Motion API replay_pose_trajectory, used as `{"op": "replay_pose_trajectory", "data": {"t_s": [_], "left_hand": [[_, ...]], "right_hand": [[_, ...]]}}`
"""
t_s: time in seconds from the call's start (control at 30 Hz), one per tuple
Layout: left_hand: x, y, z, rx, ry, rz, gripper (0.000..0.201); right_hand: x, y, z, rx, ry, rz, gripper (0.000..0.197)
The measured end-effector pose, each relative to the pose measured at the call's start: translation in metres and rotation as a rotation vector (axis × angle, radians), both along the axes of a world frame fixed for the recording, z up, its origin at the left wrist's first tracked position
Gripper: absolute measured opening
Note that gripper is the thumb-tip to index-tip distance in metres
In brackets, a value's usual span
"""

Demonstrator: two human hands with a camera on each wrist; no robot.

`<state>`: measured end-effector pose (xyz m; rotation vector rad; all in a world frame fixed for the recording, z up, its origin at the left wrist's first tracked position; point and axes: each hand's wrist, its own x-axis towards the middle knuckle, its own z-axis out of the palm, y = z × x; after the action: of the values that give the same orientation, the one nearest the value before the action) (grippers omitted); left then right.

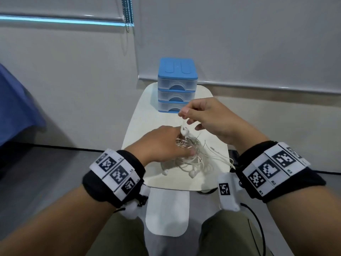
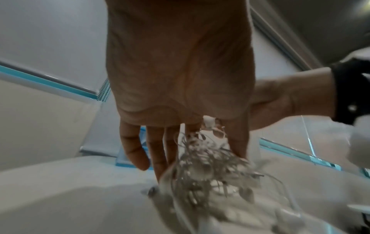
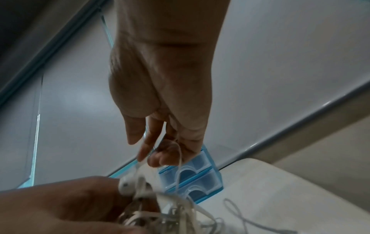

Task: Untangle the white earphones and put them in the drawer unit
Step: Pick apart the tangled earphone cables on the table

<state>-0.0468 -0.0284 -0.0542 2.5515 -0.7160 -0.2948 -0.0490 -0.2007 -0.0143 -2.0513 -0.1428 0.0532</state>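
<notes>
The white earphones (image 1: 191,157) are a tangled bundle on the small white table (image 1: 145,111). My left hand (image 1: 185,142) grips the bundle from the left, fingers over it and thumb beneath; the left wrist view shows the earphones (image 2: 210,171) under the left hand (image 2: 190,142). My right hand (image 1: 183,113) pinches one cord strand above the bundle, and an earbud (image 1: 184,132) hangs below the pinch. In the right wrist view the cord runs through the right hand (image 3: 160,156) down to the earbud (image 3: 126,184). The blue drawer unit (image 1: 177,85) stands behind, its three clear drawers closed.
A jack plug (image 1: 212,148) and loose cord ends lie to the right of the bundle, near the table's right edge. A white panel (image 1: 167,213) sits lower, between my knees. A blue cloth (image 1: 16,104) hangs at far left. The wall is close behind the drawer unit (image 3: 192,172).
</notes>
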Motion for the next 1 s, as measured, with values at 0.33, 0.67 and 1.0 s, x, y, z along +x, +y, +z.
{"op": "replay_pose_trajectory", "data": {"t_s": [0.33, 0.67, 1.0], "left_hand": [[0.012, 0.013, -0.009, -0.036, 0.005, 0.142, 0.017], [0.019, 0.021, 0.004, -0.042, 0.122, 0.170, 0.023], [0.020, 0.025, 0.007, 0.010, 0.106, 0.134, 0.014]], "right_hand": [[-0.016, -0.038, -0.040, -0.335, 0.186, -0.048, 0.034], [-0.014, -0.032, -0.056, -0.770, 0.165, 0.057, 0.016], [-0.030, -0.048, 0.017, 0.035, -0.043, -0.150, 0.031]]}}
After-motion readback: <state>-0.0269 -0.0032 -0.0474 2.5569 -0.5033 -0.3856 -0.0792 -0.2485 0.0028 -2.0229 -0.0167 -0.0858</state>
